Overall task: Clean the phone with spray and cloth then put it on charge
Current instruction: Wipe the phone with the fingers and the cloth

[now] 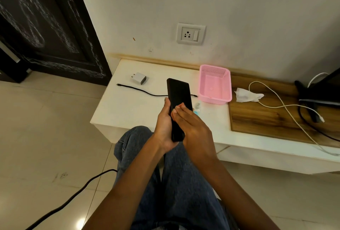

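My left hand (164, 125) grips a black phone (178, 95) by its lower half and holds it upright above the front edge of the white table (128, 108). My right hand (193, 125) lies flat over the lower part of the screen with straight fingers. A small spray bottle (196, 108) with a blue base lies on the table just behind my right hand. A crumpled white cloth (245, 95) rests on the wooden part to the right. A white charger plug (138, 78) and a black cable (139, 90) lie on the table at the back left.
A pink plastic basket (215, 84) stands near the wall. A wall socket (190, 33) with a switch sits above the table. A white cable (287, 108) and black stand (316, 91) occupy the wooden top on the right. Another black cable (73, 196) runs across the tiled floor.
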A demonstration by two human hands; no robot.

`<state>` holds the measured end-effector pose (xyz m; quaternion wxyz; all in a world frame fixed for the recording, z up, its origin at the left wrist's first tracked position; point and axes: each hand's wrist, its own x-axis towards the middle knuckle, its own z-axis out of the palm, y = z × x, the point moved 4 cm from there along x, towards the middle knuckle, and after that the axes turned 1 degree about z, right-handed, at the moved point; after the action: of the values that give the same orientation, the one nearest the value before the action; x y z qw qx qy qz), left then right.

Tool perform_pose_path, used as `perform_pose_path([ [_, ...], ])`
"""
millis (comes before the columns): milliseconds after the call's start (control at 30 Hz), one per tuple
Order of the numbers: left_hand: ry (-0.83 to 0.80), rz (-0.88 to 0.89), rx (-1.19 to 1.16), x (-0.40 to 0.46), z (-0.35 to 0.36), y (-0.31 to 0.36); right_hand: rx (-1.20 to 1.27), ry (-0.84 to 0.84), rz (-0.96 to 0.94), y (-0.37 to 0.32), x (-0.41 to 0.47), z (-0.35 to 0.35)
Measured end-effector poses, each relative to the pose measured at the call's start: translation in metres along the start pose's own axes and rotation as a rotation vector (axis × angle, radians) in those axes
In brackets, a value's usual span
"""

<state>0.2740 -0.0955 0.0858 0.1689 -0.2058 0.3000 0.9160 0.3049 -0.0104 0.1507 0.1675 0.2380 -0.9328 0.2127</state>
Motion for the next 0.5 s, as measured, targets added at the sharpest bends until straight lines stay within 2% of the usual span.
perform_pose_path([
  [67, 0.003, 0.001, 0.042, 0.0, -0.001, 0.001, 0.124, -0.035, 0.017, -0.011, -0.008, 0.001],
  [133, 0.003, 0.011, 0.068, 0.0, -0.003, 0.002, 0.106, -0.062, -0.065, -0.016, -0.023, 0.006],
  [267, -0.007, -0.005, 0.068, -0.002, -0.001, -0.002, 0.075, -0.061, -0.087, -0.012, -0.033, 0.005],
  [433, -0.011, -0.007, 0.005, -0.004, 0.002, -0.004, 0.169, -0.115, 0.023, -0.009, -0.008, 0.004],
  [500, -0.02, -0.02, -0.065, -0.006, 0.004, -0.008, 0.175, -0.079, 0.044, -0.007, 0.012, 0.0],
])
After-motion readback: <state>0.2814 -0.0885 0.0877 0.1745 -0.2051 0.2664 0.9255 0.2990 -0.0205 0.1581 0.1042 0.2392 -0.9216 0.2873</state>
